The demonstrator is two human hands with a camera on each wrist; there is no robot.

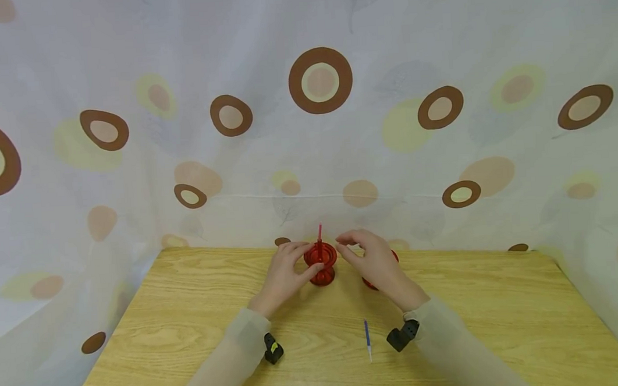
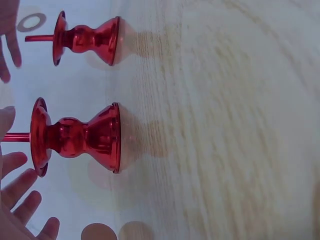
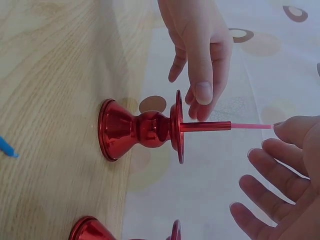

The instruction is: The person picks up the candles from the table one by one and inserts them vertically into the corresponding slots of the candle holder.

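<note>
A shiny red candle holder point(image 1: 322, 277) stands upright on the table, with a thin pink candle point(image 3: 252, 126) set in its narrow tube. Beside its dish is my left hand point(image 1: 287, 274), the thumb and fingers spread on either side; whether they touch the dish I cannot tell. My right hand point(image 1: 373, 263) hovers just right of the same holder, fingers bent loosely around nothing. In the right wrist view its thumb overlaps the candle's tip, while the head view shows them apart. A second red candle holder point(image 2: 85, 39) is mostly hidden behind my right hand in the head view.
A thin blue candle point(image 1: 367, 334) with a white end lies on the wooden table point(image 1: 191, 339) between my forearms. Behind the table's far edge hangs a pale curtain point(image 1: 265, 160) with brown and yellow circles.
</note>
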